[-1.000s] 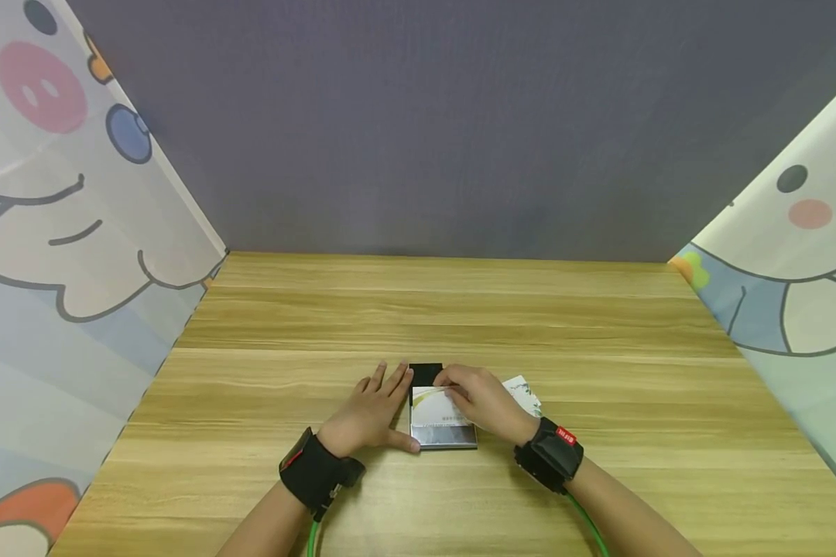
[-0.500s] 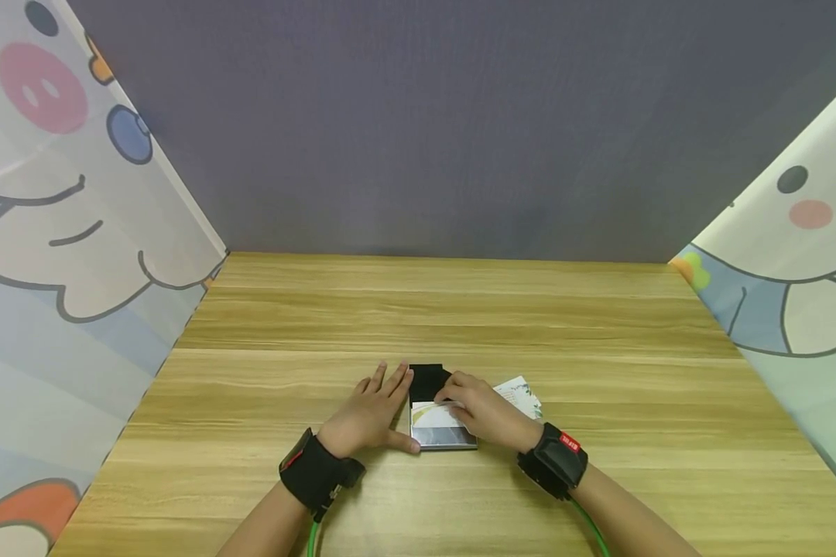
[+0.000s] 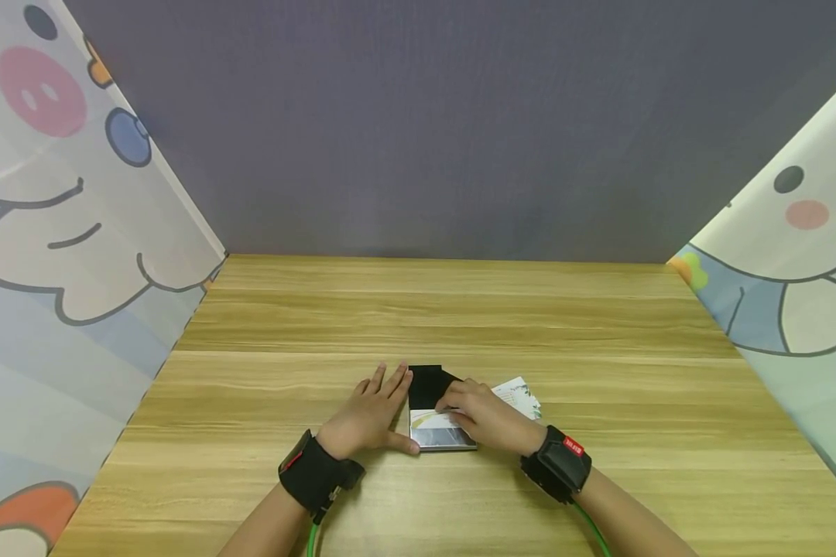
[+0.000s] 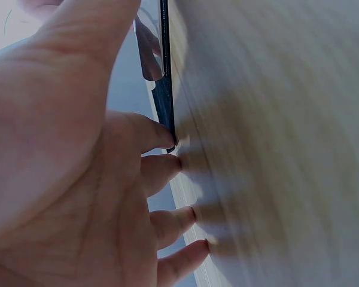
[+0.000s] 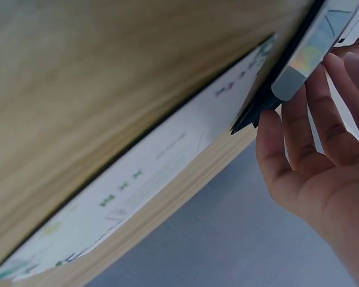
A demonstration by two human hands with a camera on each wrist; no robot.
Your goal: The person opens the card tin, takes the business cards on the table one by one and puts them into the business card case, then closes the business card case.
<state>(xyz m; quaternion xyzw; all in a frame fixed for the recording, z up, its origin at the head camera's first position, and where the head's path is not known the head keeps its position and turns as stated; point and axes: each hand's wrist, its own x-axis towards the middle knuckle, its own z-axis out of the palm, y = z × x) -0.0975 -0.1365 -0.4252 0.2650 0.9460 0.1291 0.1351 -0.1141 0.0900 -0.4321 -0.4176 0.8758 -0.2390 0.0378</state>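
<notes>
A black business card case (image 3: pixel 426 387) lies on the table, with a shiny silver panel (image 3: pixel 442 439) across its near part. The lower part of a white business card (image 3: pixel 423 419) is behind that panel's upper edge. My right hand (image 3: pixel 491 415) pinches the card at its upper right edge with curled fingers and thumb, covering its right part. My left hand (image 3: pixel 369 410) is spread on the table, index fingertip and thumb at the case's left edge. In the left wrist view the fingertips (image 4: pixel 167 140) touch the table beside the case (image 4: pixel 163 107).
Several loose white cards (image 3: pixel 520 396) with printed leaves lie fanned right of the case, partly behind my right hand; the right wrist view shows these cards (image 5: pixel 161 161) flat on the wood. A grey panel (image 3: pixel 446 131) stands behind the table, with cartoon-printed walls on both sides.
My right hand has moved the white card toward me, down into the silver-fronted part of the case; more of the black inside shows. The left hand has stayed in place.
</notes>
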